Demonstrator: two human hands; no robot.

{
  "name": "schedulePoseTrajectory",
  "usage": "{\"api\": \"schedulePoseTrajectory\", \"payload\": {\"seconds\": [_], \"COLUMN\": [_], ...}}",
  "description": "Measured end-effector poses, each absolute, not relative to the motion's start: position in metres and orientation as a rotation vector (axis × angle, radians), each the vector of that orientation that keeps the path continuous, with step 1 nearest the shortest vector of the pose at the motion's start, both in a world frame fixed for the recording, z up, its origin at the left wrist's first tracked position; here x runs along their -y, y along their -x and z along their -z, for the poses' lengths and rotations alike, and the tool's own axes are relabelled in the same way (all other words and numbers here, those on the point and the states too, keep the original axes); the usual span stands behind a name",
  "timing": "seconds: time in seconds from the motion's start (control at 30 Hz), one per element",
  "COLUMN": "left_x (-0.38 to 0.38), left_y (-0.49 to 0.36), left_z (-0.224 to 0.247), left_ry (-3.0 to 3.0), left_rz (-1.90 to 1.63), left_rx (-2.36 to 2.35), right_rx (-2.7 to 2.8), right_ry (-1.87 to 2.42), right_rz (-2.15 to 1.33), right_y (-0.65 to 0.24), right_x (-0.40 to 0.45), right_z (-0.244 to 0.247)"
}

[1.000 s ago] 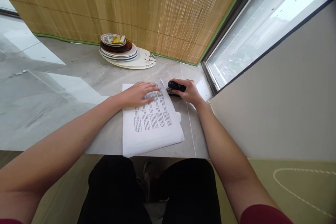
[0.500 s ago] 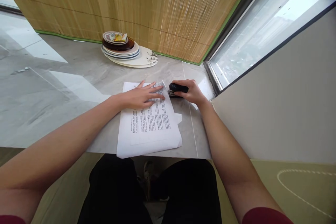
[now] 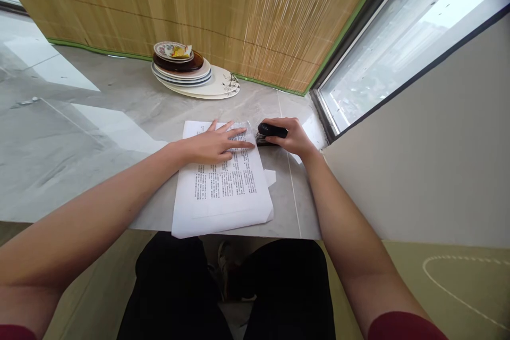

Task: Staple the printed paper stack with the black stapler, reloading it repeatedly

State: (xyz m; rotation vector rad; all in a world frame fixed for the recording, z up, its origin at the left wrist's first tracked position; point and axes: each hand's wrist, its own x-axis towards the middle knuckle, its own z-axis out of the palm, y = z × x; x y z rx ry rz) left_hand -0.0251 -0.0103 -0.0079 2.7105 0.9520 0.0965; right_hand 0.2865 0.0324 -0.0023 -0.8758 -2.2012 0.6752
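Printed sheets of paper (image 3: pixel 227 191) lie on the grey marbled counter, their near edge reaching the counter's front edge. My left hand (image 3: pixel 213 144) rests flat on the upper part of the sheets, fingers spread toward the right. Beside the sheets' right edge, my right hand (image 3: pixel 297 137) is wrapped round a black stapler (image 3: pixel 271 130). The stapler's front end points left and sits close to the paper's edge; whether it touches the paper I cannot tell. A small white paper corner (image 3: pixel 270 177) sticks out from under the sheets on the right.
A stack of plates (image 3: pixel 183 75), with a small yellow packet (image 3: pixel 181 52) on top, stands at the back of the counter (image 3: pixel 99 170). Behind it hangs a bamboo blind (image 3: pixel 179 0). A window (image 3: pixel 370 58) and a pale wall (image 3: pixel 438 143) bound the right side.
The sheets have shifted slightly left at their near end. My left hand's forefinger now reaches a little further right, to the paper's edge. My right hand still holds the stapler in nearly the same place.
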Motion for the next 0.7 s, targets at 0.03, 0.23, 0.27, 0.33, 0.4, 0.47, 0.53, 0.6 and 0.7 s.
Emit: {"api": "schedulePoseTrajectory", "payload": {"seconds": [0.03, 0.23, 0.27, 0.33, 0.4, 0.47, 0.53, 0.6, 0.7], "left_x": [0.01, 0.01, 0.011, 0.012, 0.013, 0.013, 0.013, 0.012, 0.012], "left_y": [0.025, 0.022, 0.021, 0.021, 0.02, 0.02, 0.02, 0.02, 0.02], "left_z": [0.009, 0.015, 0.015, 0.015, 0.014, 0.013, 0.013, 0.013, 0.015], "left_ry": [-2.719, -2.712, -2.706, -2.695, -2.686, -2.68, -2.684, -2.696, -2.708], "left_rz": [-0.1, -0.16, -0.165, -0.164, -0.16, -0.165, -0.171, -0.17, -0.165], "left_rx": [-0.929, -0.864, -0.865, -0.874, -0.877, -0.873, -0.861, -0.851, -0.856], "right_rx": [2.22, 2.331, 2.338, 2.34, 2.341, 2.344, 2.349, 2.359, 2.397], "right_ry": [0.87, 0.79, 0.779, 0.792, 0.836, 0.874, 0.886, 0.886, 0.909], "right_rz": [-0.67, -0.57, -0.554, -0.508, -0.453, -0.401, -0.363, -0.353, -0.355], "right_y": [-0.284, -0.265, -0.263, -0.259, -0.256, -0.253, -0.249, -0.246, -0.242], "right_x": [-0.031, -0.02, -0.02, -0.019, -0.018, -0.017, -0.016, -0.015, -0.012], "right_z": [0.001, -0.003, -0.003, -0.001, 0.001, 0.003, 0.004, 0.005, 0.003]}}
